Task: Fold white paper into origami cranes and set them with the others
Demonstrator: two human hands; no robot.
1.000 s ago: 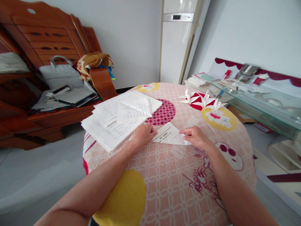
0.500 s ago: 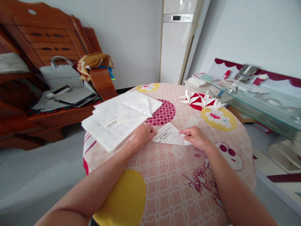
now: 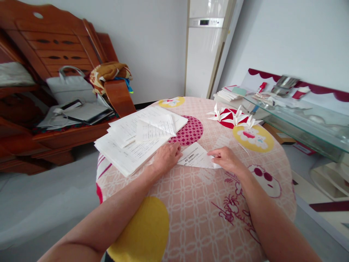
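A printed sheet of paper (image 3: 195,154), folded into a triangle, lies on the round table with its long edge toward me. At its left corner, the curled fingers of my left hand (image 3: 168,155) close on the paper and cover that tip. My right hand (image 3: 225,158) pinches the right corner between thumb and fingers, its index finger stretched along the sloping edge. Left of the triangle is a stack of printed sheets (image 3: 131,156), with another folded sheet (image 3: 156,127) on top. Several folded white paper cranes (image 3: 237,117) stand at the back right of the table.
A patterned cloth (image 3: 191,203) covers the round table. To the right is a glass shelf (image 3: 308,127) with papers, a red cup (image 3: 301,92) and metal tins. A wooden bench (image 3: 65,47) holding a grey bag (image 3: 69,85) stands on the left, a white air conditioner (image 3: 204,54) behind.
My left hand has shifted very slightly at the triangle's left corner, its fingers lifting a little. The right hand and the paper stay nearly in place.
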